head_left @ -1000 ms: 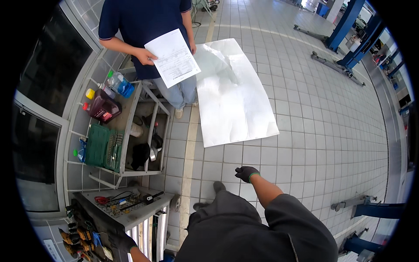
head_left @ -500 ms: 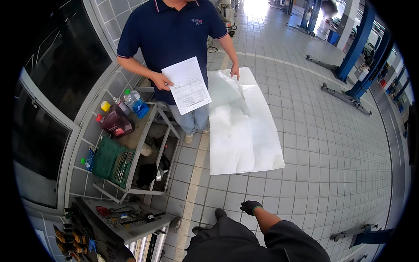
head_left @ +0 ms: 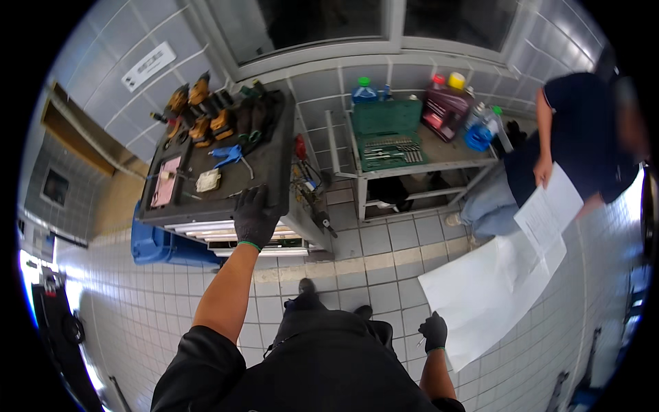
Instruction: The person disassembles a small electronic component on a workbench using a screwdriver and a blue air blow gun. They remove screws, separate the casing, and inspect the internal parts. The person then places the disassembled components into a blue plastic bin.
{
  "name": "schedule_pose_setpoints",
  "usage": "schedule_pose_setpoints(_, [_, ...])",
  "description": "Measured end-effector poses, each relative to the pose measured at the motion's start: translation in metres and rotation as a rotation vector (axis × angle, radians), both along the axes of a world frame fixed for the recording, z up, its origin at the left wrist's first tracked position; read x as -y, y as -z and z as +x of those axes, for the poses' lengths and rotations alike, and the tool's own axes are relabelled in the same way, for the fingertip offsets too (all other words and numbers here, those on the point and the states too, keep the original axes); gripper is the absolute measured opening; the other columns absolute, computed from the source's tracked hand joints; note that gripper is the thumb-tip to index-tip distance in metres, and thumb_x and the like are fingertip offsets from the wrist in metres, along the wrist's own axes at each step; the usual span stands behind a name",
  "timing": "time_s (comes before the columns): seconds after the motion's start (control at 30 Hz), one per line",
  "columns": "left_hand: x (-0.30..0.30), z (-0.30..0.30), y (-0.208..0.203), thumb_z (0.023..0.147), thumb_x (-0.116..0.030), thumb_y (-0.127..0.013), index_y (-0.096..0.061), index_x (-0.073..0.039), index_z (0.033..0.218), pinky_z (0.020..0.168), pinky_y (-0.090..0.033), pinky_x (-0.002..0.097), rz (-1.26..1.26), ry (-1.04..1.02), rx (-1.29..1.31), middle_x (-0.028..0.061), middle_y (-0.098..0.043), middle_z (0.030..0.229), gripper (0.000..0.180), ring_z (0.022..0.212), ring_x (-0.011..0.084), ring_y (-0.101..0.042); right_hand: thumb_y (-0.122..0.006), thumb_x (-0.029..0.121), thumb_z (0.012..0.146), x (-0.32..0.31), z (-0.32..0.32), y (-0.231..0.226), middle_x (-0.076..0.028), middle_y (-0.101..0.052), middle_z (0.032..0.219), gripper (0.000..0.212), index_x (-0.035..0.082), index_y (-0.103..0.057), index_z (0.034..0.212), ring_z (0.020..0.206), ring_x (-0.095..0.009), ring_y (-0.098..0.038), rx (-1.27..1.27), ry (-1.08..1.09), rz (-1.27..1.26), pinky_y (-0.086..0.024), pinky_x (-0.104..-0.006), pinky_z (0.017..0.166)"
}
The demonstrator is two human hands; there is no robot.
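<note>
My left hand (head_left: 255, 214), in a black glove with a green cuff edge, lies over the front edge of a tool cart (head_left: 226, 209). Its fingers stretch onto the dark top and appear to hold nothing. Nearby on that top are a blue-handled tool (head_left: 232, 156) and a small whitish object (head_left: 208, 180). My right hand (head_left: 433, 331), gloved the same way, hangs low on the right, closed. A thin, shiny tip (head_left: 421, 341) pokes out of it; the kind of thing is too small to tell. Just beyond it spreads a large white sheet (head_left: 473, 295).
Yellow-black power drills (head_left: 200, 113) stand at the cart's back. Right of it, a metal shelf cart (head_left: 439, 165) carries a green socket set (head_left: 390, 134), a dark red jug (head_left: 446, 113) and blue bottles (head_left: 480, 136). A person (head_left: 576, 137) at right holds papers (head_left: 551, 208). A blue bin (head_left: 154, 240) stands left.
My view has swung left, bringing the tool cart to the front. My left hand has come onto the cart's edge. The person and white sheet now appear farther right.
</note>
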State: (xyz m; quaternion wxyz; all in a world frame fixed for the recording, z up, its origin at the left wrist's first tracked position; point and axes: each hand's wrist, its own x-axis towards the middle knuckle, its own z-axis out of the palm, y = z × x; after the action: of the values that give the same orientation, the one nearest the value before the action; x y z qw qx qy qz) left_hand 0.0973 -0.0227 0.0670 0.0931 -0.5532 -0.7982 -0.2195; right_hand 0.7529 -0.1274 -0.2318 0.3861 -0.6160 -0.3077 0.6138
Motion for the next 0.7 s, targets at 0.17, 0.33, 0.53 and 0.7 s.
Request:
schedule_pose_setpoints(0.17, [0.025, -0.026, -0.029, 0.087, -0.032, -0.081, -0.069, -0.01, 0.136, 0.117, -0.043, 0.0524, -0.007, 0.15, 0.095, 0.0175, -0.066, 0.141, 0.055, 0.138, 0.0435, -0.055, -0.062, 0.02, 0.101, -0.103, -0.138, -0.152, -0.005, -0.052, 0.068, 0.016, 0.009, -0.057, 0.09, 0.061, -0.022, -0.057, -0.082, 0.065, 0.224, -0.05, -0.0385, 0.06])
schedule_pose_setpoints(0.33, [0.03, -0.079, -0.026, 0.086, -0.02, -0.082, -0.074, -0.012, 0.126, 0.107, -0.052, 0.0483, 0.056, 0.248, 0.349, 0.0169, -0.071, 0.132, 0.042, 0.126, 0.0404, -0.065, -0.059, 0.04, 0.105, -0.194, -0.277, -0.282, -0.008, -0.059, 0.081, 0.035, 0.006, -0.059, 0.095, 0.067, -0.022, -0.059, -0.275, -0.09, 0.449, -0.049, -0.0387, 0.064])
schedule_pose_setpoints(0.53, [0.035, -0.215, -0.04, 0.081, -0.021, -0.083, -0.072, -0.007, 0.128, 0.098, -0.056, 0.0481, 0.145, -0.078, 0.075, 0.0189, -0.073, 0.122, 0.05, 0.114, 0.0398, -0.068, -0.06, 0.05, 0.102, -0.224, -0.491, -0.414, -0.008, -0.056, 0.085, 0.043, 0.007, -0.059, 0.097, 0.073, -0.027, -0.057, -0.553, -0.233, 0.621, -0.045, -0.0404, 0.063])
schedule_pose_setpoints(0.7, [0.033, -0.283, -0.033, 0.08, -0.028, -0.084, -0.075, -0.005, 0.12, 0.093, -0.058, 0.0482, 0.043, -0.117, 0.194, 0.0221, -0.073, 0.124, 0.047, 0.108, 0.0399, -0.072, -0.055, 0.055, 0.103, -0.243, -0.657, -0.435, -0.008, -0.053, 0.08, 0.051, 0.006, -0.057, 0.089, 0.069, -0.023, -0.049, -0.739, -0.37, 0.567, -0.045, -0.0403, 0.062])
